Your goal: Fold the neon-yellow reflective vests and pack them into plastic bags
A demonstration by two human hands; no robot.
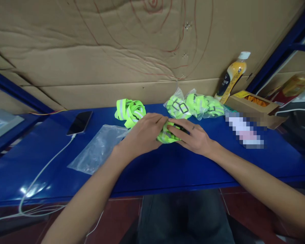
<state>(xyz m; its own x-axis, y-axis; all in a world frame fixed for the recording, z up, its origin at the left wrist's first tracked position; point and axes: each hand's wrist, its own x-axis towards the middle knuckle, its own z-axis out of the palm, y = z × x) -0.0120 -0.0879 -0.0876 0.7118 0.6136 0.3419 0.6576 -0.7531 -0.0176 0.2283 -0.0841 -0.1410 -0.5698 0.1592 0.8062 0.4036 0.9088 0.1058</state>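
Both hands meet over a bundled neon-yellow reflective strap (167,136) just above the blue table. My left hand (148,130) is closed on its left side, with the fingertips bent over the top. My right hand (194,135) grips the right side, its fingers curled across a dark part that may be a buckle. A shiny film seems to cover the bundle, but my fingers hide most of it. Behind my left hand lies a loose coiled reflective strap (128,110). Bagged reflective straps (205,105) with black buckles rest behind my right hand. A flat clear plastic bag (96,149) lies beside my left forearm.
A phone (79,122) with a white charging cable (48,164) lies at left on the blue table (167,169). At right stand a yellow-and-black bottle (232,79) and an open cardboard box (254,106) with orange contents. A cardboard panel (104,67) backs the table.
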